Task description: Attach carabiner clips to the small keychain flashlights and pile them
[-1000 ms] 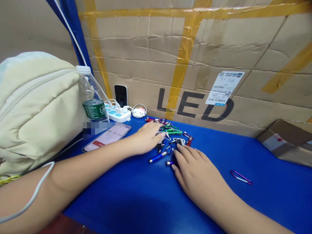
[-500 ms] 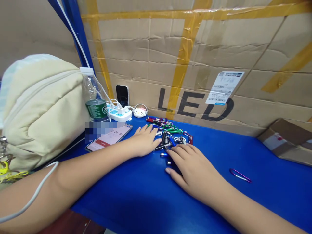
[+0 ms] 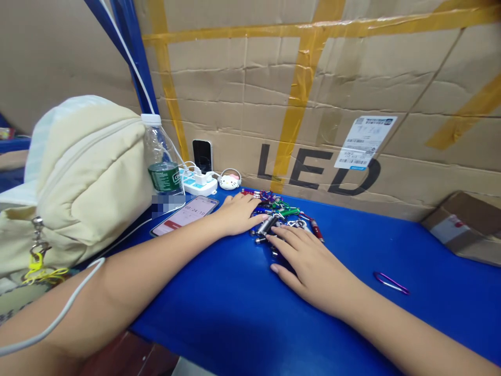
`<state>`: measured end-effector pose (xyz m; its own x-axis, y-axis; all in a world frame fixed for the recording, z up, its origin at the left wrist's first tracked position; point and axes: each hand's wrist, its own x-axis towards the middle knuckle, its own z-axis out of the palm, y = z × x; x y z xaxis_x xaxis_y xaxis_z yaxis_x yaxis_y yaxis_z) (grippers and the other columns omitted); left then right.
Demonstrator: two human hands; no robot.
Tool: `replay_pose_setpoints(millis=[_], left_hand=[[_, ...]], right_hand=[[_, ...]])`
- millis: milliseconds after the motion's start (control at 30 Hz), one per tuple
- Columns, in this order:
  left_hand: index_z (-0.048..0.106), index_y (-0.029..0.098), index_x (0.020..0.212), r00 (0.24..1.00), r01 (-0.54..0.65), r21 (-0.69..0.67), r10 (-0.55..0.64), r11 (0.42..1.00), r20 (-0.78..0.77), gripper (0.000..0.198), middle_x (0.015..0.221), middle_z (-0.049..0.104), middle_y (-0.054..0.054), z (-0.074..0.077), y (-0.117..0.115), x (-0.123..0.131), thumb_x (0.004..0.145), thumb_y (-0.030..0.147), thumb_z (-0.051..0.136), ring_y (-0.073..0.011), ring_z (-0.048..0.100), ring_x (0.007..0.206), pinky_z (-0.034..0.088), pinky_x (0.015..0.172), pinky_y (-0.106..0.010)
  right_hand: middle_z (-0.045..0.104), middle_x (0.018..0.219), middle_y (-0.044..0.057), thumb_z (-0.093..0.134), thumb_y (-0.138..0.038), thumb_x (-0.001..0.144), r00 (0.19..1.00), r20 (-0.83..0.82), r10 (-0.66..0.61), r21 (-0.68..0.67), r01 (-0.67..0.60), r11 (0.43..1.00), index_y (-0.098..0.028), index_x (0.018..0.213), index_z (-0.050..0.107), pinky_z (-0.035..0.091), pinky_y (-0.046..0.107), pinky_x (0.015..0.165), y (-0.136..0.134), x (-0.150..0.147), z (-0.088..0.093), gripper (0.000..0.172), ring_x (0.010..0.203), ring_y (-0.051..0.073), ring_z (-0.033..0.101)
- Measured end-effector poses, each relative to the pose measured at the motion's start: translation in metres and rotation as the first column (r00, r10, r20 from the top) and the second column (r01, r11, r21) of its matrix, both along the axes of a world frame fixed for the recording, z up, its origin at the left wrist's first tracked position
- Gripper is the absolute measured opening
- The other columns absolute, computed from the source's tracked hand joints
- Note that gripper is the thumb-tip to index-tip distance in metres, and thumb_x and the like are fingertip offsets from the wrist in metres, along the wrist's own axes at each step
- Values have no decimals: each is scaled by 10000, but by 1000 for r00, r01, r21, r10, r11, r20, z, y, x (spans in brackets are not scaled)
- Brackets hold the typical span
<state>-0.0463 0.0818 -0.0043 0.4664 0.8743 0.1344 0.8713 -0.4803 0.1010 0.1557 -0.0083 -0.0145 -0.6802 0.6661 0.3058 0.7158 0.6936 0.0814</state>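
Observation:
A pile of small metal cylinders with clips point(image 3: 288, 212), in red, green, blue, black and silver, lies on the blue table; they resemble keychain flashlights. My left hand point(image 3: 239, 214) rests palm down at the pile's left side, fingers outstretched over its edge and thumb touching the near pieces. From the right, my right hand point(image 3: 307, 261) reaches to the near side of the pile, fingers spread and fingertips at a black cylinder point(image 3: 269, 224). Neither hand grips anything that I can see. Part of the pile is hidden under the fingers.
A purple carabiner point(image 3: 391, 283) lies alone at right. Left stand a cream backpack point(image 3: 90, 167), a water bottle point(image 3: 162, 167), a phone running a timer point(image 3: 183, 215) and a power strip point(image 3: 200, 184). A large cardboard box point(image 3: 242, 104) borders the back; a smaller one point(image 3: 462, 224) sits right.
The view has shifted slightly. My left hand has slid a little farther back along the pile, and the pieces between the hands are pushed closer together; a red cylinder at the right now lies differently.

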Motion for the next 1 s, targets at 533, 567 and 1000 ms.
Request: replay_pose_setpoints(millis=[533,567,1000], left_hand=[[570,159,1157,993,-2,87,13,996,-119,389,1206,576,-130,11,32,-16,925,284,284,-271,525,1126,384,964,-429],[529,157,1216,993,-3,95,14,995,-113,400,1257,550,-129,11,34,-15,922,279,289,-268,503,1159,375,979,-423],[456,178,1316,995,49,60,-44,997,-89,527,1389,451,-113,9,40,-16,930,483,267,-267,428,1251,337,1025,-413]], right_hand=[[523,1331,145,433,-392,907,997,-46,-67,-8,67,998,-154,1265,540,358,501,1022,-3,1,0,443,1229,296,458],[522,1332,146,433,-392,907,997,-49,-65,-10,65,998,-156,1266,539,357,500,1023,-3,1,-1,443,1229,293,459],[552,1289,135,444,-352,908,998,-61,-21,21,22,1000,-166,1243,551,383,486,1003,-5,0,2,398,1206,275,479]])
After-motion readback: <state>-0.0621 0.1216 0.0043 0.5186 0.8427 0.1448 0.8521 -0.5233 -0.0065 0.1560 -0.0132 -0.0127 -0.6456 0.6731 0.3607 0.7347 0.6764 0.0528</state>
